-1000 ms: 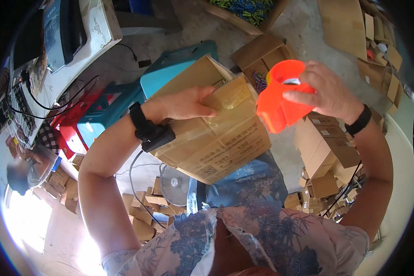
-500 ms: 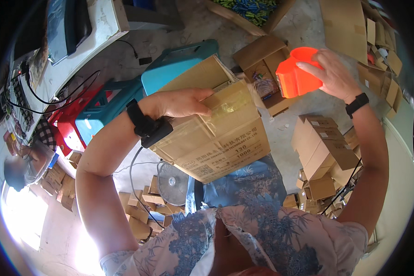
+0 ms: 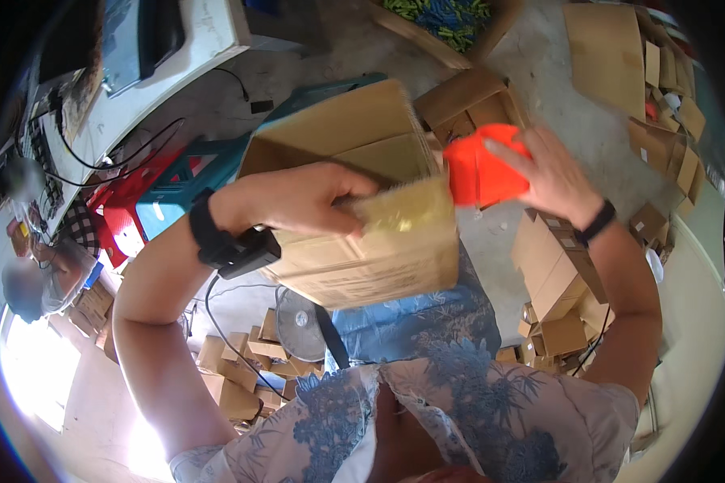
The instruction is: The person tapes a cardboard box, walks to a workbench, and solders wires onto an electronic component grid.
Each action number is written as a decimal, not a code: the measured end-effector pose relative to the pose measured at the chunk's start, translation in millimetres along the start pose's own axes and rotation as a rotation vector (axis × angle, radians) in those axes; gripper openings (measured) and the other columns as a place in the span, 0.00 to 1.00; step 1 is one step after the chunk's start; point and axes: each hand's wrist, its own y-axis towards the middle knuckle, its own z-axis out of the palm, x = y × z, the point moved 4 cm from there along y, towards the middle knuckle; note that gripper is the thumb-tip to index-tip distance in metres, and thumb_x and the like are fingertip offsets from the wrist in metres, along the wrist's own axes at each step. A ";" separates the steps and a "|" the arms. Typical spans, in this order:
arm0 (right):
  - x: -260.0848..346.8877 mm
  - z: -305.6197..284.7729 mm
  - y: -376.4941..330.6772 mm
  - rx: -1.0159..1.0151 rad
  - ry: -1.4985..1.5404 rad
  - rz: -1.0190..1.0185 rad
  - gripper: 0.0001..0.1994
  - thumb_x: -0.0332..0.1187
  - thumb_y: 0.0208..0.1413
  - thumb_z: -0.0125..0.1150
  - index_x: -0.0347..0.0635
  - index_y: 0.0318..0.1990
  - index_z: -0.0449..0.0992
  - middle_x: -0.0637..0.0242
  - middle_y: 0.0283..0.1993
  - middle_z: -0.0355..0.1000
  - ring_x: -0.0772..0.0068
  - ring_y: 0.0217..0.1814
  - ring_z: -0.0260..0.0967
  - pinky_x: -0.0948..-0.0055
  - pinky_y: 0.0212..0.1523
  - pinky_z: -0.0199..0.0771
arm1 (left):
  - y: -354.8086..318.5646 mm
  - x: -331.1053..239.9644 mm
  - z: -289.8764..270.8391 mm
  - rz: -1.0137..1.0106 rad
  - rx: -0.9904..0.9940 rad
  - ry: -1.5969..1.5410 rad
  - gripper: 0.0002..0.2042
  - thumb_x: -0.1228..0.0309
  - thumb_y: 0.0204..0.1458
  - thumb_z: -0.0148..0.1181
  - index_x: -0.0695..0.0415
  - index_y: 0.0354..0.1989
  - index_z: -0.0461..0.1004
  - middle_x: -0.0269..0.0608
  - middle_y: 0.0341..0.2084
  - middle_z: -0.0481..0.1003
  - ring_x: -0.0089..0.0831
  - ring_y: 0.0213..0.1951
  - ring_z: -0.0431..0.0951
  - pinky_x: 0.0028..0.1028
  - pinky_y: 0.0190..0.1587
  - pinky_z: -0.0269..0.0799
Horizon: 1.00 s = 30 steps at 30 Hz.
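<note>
The left hand [image 3: 318, 197] has its grip pinched on the box [image 3: 403, 237]; at this box's right, the right hand [image 3: 554, 173] clasps an orange tape dispenser [image 3: 477, 173].

Your left hand [image 3: 318, 196] grips between thumb and fingers. To the right of that grip, your right hand [image 3: 554, 173] is clasped too. Your left elbow [image 3: 147, 312] and right elbow [image 3: 646, 310] bow outward.

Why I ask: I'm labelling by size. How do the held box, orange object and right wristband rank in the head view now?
Largest to smallest, as they look:
1. Held box
2. Orange object
3. Right wristband
</note>
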 end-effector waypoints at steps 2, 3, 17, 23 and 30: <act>38.7 -30.1 -0.3 0.087 -0.001 -0.077 0.45 0.37 0.30 0.74 0.58 0.64 0.62 0.65 0.36 0.61 0.60 0.38 0.61 0.62 0.41 0.66 | -23.9 -2.8 -1.3 -0.069 0.116 0.043 0.14 0.69 0.50 0.64 0.65 0.40 0.74 0.32 0.27 0.74 0.18 0.32 0.70 0.23 0.37 0.69; 59.7 -38.7 1.0 0.113 0.014 -0.125 0.47 0.35 0.28 0.75 0.58 0.65 0.62 0.64 0.37 0.61 0.60 0.37 0.60 0.62 0.40 0.66 | -36.5 5.4 0.0 -0.112 0.187 -0.033 0.13 0.68 0.48 0.65 0.64 0.39 0.76 0.35 0.29 0.75 0.19 0.33 0.72 0.23 0.37 0.70; 178.6 -32.8 76.7 -0.050 0.107 0.097 0.47 0.35 0.33 0.71 0.51 0.68 0.57 0.62 0.36 0.57 0.58 0.36 0.58 0.61 0.40 0.61 | -118.1 -1.3 27.5 0.173 -1.457 0.674 0.12 0.65 0.46 0.66 0.60 0.23 0.71 0.44 0.21 0.70 0.43 0.27 0.70 0.35 0.34 0.64; 188.3 -65.9 68.9 0.019 0.048 0.042 0.45 0.34 0.34 0.69 0.53 0.67 0.59 0.63 0.35 0.57 0.60 0.35 0.58 0.63 0.38 0.62 | -145.0 24.6 35.3 0.262 -1.295 0.328 0.17 0.70 0.42 0.71 0.60 0.15 0.65 0.36 0.14 0.62 0.31 0.23 0.60 0.31 0.28 0.55; 173.2 -90.8 48.2 0.132 0.002 0.074 0.46 0.33 0.33 0.72 0.58 0.67 0.59 0.61 0.37 0.58 0.58 0.36 0.60 0.62 0.38 0.63 | -121.8 68.1 27.4 0.349 -1.090 0.107 0.21 0.65 0.41 0.72 0.62 0.12 0.64 0.40 0.10 0.60 0.33 0.19 0.61 0.32 0.23 0.54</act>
